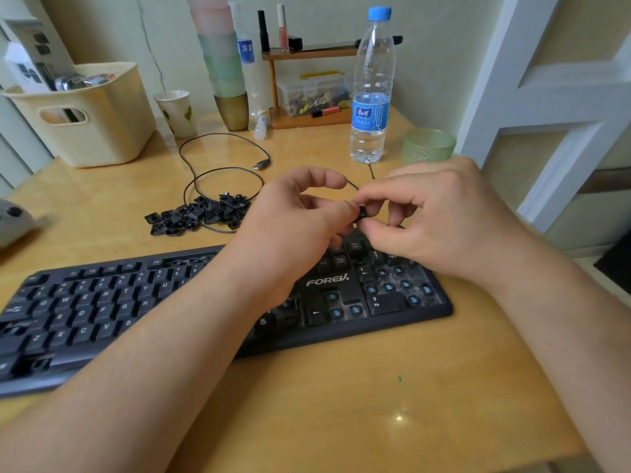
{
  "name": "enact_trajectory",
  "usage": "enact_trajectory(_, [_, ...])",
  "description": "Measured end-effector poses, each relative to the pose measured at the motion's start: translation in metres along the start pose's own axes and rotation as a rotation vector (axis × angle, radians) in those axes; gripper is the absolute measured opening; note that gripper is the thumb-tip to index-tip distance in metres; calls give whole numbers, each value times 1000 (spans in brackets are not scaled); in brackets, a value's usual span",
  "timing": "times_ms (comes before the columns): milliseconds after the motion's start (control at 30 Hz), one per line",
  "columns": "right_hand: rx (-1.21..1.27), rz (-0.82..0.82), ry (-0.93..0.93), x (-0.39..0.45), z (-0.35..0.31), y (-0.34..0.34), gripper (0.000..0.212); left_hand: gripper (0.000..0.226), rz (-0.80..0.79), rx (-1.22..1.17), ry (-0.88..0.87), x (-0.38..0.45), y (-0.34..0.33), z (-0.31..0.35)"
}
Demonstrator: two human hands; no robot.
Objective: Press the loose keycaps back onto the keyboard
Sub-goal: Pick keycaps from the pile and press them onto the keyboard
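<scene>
Hands meet above the numpad: my right hand (pixel 440 216) pinches a small black plastic keycap (pixel 362 213), my left hand (pixel 293 227) curls its fingers against it. I judge orienting; next, press it onto a bare blue-stemmed switch of the black keyboard (pixel 392 302). A pile of loose black keycaps (pixel 198 215) waits on the tabletop (pixel 341 404).

Both hands meet above the number pad end of the keyboard (pixel 211 302), sharing 1 black keycap (pixel 362 213). The right hand (pixel 444 220) pinches it in a fingertip grip; the left hand (pixel 293 227) touches it with thumb and fingers curled. Below the grip, bare blue switch stems show. Left of the grip, the pile of loose keycaps (pixel 201 215) lies on the table (pixel 375 404).
</scene>
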State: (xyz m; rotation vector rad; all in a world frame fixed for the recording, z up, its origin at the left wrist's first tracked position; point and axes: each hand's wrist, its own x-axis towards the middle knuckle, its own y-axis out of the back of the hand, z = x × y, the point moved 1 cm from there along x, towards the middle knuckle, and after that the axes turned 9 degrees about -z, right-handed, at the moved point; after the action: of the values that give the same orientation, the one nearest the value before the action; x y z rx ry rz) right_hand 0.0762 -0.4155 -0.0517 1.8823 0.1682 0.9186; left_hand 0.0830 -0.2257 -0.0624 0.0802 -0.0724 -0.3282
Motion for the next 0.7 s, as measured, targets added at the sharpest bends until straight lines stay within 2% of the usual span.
enact_trajectory(167, [96, -84, -66, -2, 6, 1, 13, 20, -60, 94, 11, -1, 2, 0])
enact_trajectory(300, [288, -96, -311, -9, 28, 19, 21, 23, -30, 559, -98, -5, 14, 3])
enact_trajectory(367, [304, -117, -384, -10, 34, 23, 20, 25, -57, 780, -110, -9, 18, 5])
enact_trajectory(467, [297, -307, -421, -8, 24, 12, 13, 26, -130, 989, -81, -10, 20, 2])
enact_trajectory(567, [227, -476, -370, -4, 7, -1, 10, 26, -135, 1044, -97, -10, 21, -1])
enact_trajectory(700, [97, -526, -325, -1, -1, -5, 11, 26, -111, 1007, -118, -9, 21, 0])
